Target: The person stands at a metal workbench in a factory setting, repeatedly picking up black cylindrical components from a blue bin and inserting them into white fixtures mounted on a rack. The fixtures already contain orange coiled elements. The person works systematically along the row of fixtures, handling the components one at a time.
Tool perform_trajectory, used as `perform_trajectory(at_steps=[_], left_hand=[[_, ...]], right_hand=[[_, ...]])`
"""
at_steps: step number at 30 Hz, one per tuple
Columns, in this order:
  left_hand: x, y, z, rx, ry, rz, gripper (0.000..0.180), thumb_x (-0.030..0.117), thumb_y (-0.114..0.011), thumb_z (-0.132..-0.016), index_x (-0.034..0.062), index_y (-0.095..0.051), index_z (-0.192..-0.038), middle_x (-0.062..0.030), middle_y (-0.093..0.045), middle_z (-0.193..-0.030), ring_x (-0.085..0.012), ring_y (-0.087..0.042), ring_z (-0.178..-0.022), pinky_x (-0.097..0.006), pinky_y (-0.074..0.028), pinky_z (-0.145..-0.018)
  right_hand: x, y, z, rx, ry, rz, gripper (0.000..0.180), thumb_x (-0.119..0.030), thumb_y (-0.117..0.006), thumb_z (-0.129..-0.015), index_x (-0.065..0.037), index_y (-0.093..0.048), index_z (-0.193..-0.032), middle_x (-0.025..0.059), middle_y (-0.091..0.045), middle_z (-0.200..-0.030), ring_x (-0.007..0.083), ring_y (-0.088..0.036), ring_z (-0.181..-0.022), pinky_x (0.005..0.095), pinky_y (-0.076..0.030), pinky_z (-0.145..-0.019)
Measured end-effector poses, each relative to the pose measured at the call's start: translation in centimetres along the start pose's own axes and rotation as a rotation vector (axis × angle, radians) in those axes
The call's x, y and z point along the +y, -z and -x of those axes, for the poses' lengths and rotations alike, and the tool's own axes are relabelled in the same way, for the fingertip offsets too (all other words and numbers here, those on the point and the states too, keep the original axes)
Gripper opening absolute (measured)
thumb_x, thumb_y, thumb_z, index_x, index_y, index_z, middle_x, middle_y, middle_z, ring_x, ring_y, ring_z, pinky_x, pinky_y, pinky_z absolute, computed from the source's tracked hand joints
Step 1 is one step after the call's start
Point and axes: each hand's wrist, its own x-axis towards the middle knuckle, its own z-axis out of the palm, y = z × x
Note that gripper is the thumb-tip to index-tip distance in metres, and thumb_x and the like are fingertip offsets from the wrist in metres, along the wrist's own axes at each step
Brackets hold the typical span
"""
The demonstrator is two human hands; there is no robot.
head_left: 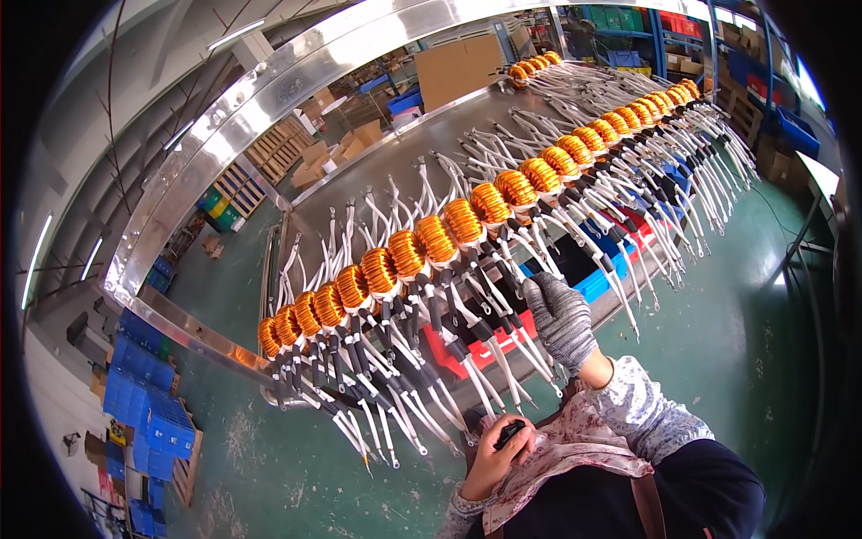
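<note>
A long row of coils (462,221), ring-shaped and wound with copper-orange wire, runs diagonally across a metal table (310,211). White cables (496,364) with black sleeves and metal lugs hang from the coils over the near edge. My right hand (561,319), in a grey knitted glove, is closed at the hanging cables just below the middle of the row; its fingertips are partly hidden among them. Close to my body, my bare left hand (498,458) is closed around a small black object (509,435) whose kind I cannot make out. It is below the cable ends.
Red bins (480,352) and a blue bin (600,284) sit under the hanging cables. A metal frame (193,171) rises around the table. More coils (534,67) lie at the far end. Blue crates (148,418) are stacked at the left, and shelving (660,45) stands at the back right.
</note>
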Motion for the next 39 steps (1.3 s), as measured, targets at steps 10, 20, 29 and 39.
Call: perform_trajectory(at_steps=[10, 20, 29, 39], left_hand=[[-0.5, -0.5, -0.2, -0.007, 0.026, -0.012, 0.011, 0.014, -0.051, -0.091, 0.0036, -0.051, -0.092, -0.0037, -0.054, -0.072, -0.0081, -0.046, -0.055, -0.020, -0.034, -0.049], [-0.7, -0.3, 0.8, 0.021, 0.048, 0.015, 0.012, 0.016, -0.050, -0.091, 0.0035, -0.051, -0.092, -0.0044, -0.054, -0.073, -0.0085, -0.047, -0.057, -0.020, -0.036, -0.051], [-1.6, -0.4, 0.2, -0.035, 0.068, 0.040, 0.013, 0.015, -0.051, -0.091, 0.0025, -0.052, -0.092, -0.0048, -0.055, -0.074, -0.0083, -0.048, -0.060, -0.020, -0.037, -0.052], [-2.4, -0.2, 0.8, -0.028, 0.078, 0.002, 0.019, 0.014, -0.053, -0.090, 0.0005, -0.054, -0.103, -0.0033, -0.056, -0.082, -0.0071, -0.049, -0.062, -0.019, -0.035, -0.053]], right_hand=[[0.2, -0.9, -0.7, -0.112, -0.047, -0.236, 0.023, -0.021, -0.052, -0.090, 0.002, -0.057, -0.093, 0.0175, -0.059, -0.074, 0.0270, -0.057, -0.069, 0.0362, -0.045, -0.065], [8.7, -0.8, -2.2, -0.076, -0.578, -0.846, 0.021, -0.021, -0.063, -0.084, 0.000, -0.063, -0.085, -0.0018, -0.057, -0.066, 0.0063, -0.048, -0.055, 0.0227, -0.039, -0.049], [4.7, -3.0, -1.4, -0.114, -0.317, -0.699, 0.024, -0.022, -0.056, -0.089, 0.001, -0.061, -0.093, 0.0011, -0.059, -0.073, 0.0086, -0.052, -0.067, 0.0238, -0.042, -0.059], [3.7, -2.9, -2.0, 0.118, 0.046, 0.132, 0.029, -0.032, -0.051, -0.089, -0.004, -0.055, -0.085, 0.0139, -0.056, -0.060, 0.0316, -0.057, -0.054, 0.0392, -0.043, -0.049]])
